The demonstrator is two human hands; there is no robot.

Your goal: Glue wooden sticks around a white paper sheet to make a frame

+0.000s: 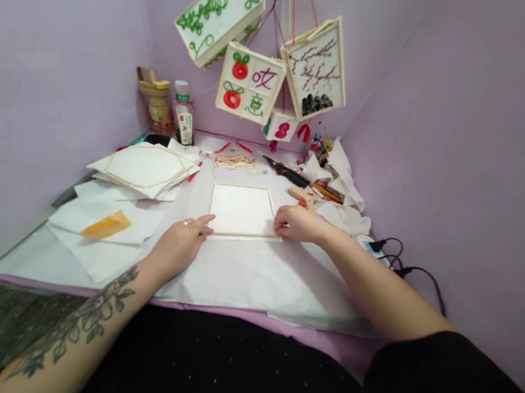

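Note:
In the middle of the table a white paper panel [242, 212] lies flat, bordered by thin pale wooden sticks. My left hand [185, 244] rests at its lower left corner with fingers stretched out, the fingertips touching the edge. At the right-hand edge is my right hand [301, 224], its fingers pinched together over the stick border near the lower right corner. Those fingers hide part of the stick, and I cannot make out whether something small is between them. An orange-handled tool [303, 202] lies just behind this hand, partly covered by it.
Paper sheets with a hexagonal stick frame [146, 166] are stacked left, near an orange piece [106, 224]. Behind lie loose sticks [235, 161] and black-handled pliers [289, 173]. Crumpled paper [344, 177] and power cables [399, 268] are right. Decorated lanterns [252, 83] hang above.

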